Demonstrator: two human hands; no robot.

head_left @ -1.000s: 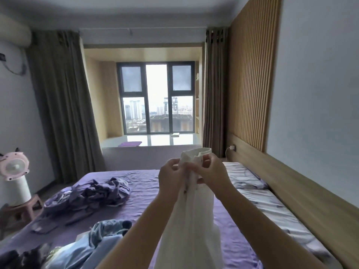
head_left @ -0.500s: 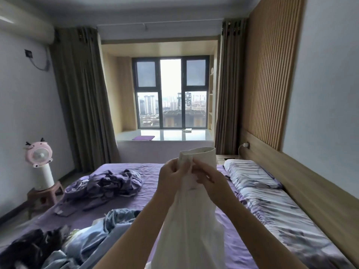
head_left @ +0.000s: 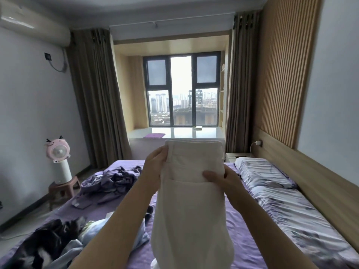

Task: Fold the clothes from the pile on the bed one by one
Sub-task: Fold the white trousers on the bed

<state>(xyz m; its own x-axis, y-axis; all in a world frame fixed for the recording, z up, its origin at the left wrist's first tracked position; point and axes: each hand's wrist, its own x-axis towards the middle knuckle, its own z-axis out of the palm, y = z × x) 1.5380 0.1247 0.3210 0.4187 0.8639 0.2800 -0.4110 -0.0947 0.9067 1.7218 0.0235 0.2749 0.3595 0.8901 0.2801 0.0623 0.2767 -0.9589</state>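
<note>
White trousers hang in the air in front of me, waistband up, a back pocket facing me. My left hand grips the left side of the waistband. My right hand holds the right side a little lower, thumb laid across the cloth. The legs drop down past the frame's lower edge over the purple bed. The pile of clothes, dark and light blue pieces, lies at the lower left of the bed. A crumpled purple garment lies farther back on the left.
Two patterned pillows lie along the wooden headboard on the right. A pink fan stands on a small stool left of the bed. A nightstand, curtains and a window seat are behind the bed.
My hands have moved apart, spreading the bunched waistband out flat and wide. The camera has tilted and turned a little, showing more of the left of the room.
</note>
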